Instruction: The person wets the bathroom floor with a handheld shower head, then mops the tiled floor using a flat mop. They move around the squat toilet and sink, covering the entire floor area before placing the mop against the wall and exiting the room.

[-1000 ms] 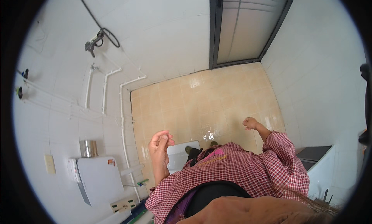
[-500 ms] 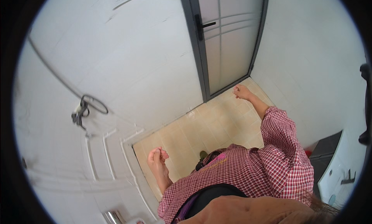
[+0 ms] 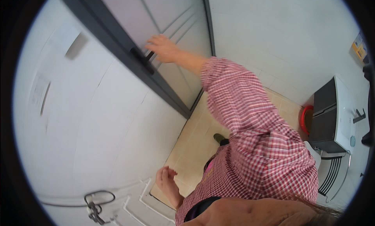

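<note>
My right hand point(image 3: 164, 48) reaches forward with its fingers spread. It is at the dark lever handle point(image 3: 148, 58) of a grey-framed door point(image 3: 172, 69) with frosted panels; the fingers lie over the lever's end but are not wrapped round it. Whether they touch it, I cannot tell. Down by my left side, close to the white wall, my left hand point(image 3: 167, 182) is loosely bent, with a gap between its fingers and nothing visible in it. The door stands closed in its frame.
A hose and tap fitting point(image 3: 93, 210) and white pipes point(image 3: 136, 204) run along the left wall. At right are a dark vanity cabinet point(image 3: 324, 116) with a white basin point(image 3: 345, 120), a red basin point(image 3: 304, 120) on the floor and a wire rack point(image 3: 332, 173).
My right hand has risen from low beside the door to its handle, and its fingers have spread. The view has turned and come closer to the door. My left hand stays low.
</note>
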Demonstrator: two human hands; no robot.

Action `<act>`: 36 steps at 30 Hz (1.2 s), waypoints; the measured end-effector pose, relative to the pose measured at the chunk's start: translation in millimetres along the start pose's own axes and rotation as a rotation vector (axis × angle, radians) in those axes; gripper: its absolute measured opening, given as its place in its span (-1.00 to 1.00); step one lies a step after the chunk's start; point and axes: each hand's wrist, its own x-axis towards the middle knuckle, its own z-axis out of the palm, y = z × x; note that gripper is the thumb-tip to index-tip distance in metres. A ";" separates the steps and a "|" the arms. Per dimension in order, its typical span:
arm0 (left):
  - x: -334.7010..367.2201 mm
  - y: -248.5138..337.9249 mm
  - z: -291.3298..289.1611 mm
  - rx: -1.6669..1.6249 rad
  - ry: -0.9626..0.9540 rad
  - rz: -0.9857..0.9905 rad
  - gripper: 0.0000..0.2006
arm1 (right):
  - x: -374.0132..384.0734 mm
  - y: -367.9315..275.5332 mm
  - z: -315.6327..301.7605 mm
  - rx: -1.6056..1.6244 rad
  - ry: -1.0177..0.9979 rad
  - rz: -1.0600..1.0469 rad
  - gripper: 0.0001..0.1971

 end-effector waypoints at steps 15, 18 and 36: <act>-47.0 -33.3 125.7 -0.103 -0.243 0.317 -0.83 | -39.4 -40.6 -190.6 0.137 0.305 0.238 -0.88; -39.4 -37.4 134.9 -0.137 -0.240 0.431 -0.84 | -34.6 -63.9 -182.0 0.116 0.222 0.163 -0.88; 41.6 125.2 197.0 0.422 0.265 1.304 -0.12 | -2.5 -113.0 -154.3 0.409 0.104 -0.295 -0.85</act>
